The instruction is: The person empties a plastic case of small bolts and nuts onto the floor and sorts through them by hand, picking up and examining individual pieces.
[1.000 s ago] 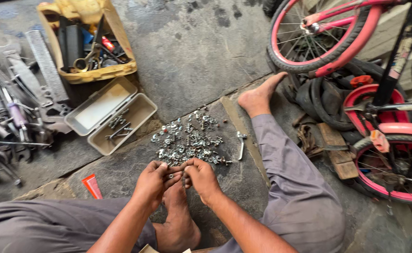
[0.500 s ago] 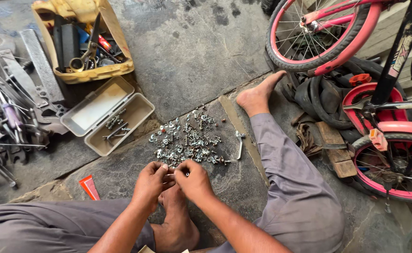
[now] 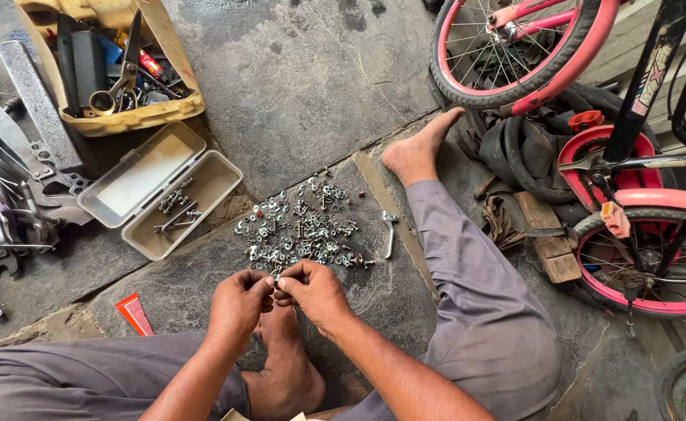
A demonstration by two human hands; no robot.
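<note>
Pinching a tiny metal fastener [image 3: 278, 279] between both hands: left hand [image 3: 237, 306] and right hand [image 3: 317, 292] fingers closed narrow on it, at 6 o'clock of the hardware pile [image 3: 300, 230] on the floor. Probably light, rigid, slippery; grip by its edges.

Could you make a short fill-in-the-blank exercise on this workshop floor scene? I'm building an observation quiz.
1. Both hands, left hand and right hand, meet just below a pile of small metal ____.
2. The open grey case lies below a ____ tool tray.
3. The small bicycle's tyre rims are ____.

Missing words: nuts and bolts; yellow; pink
</note>
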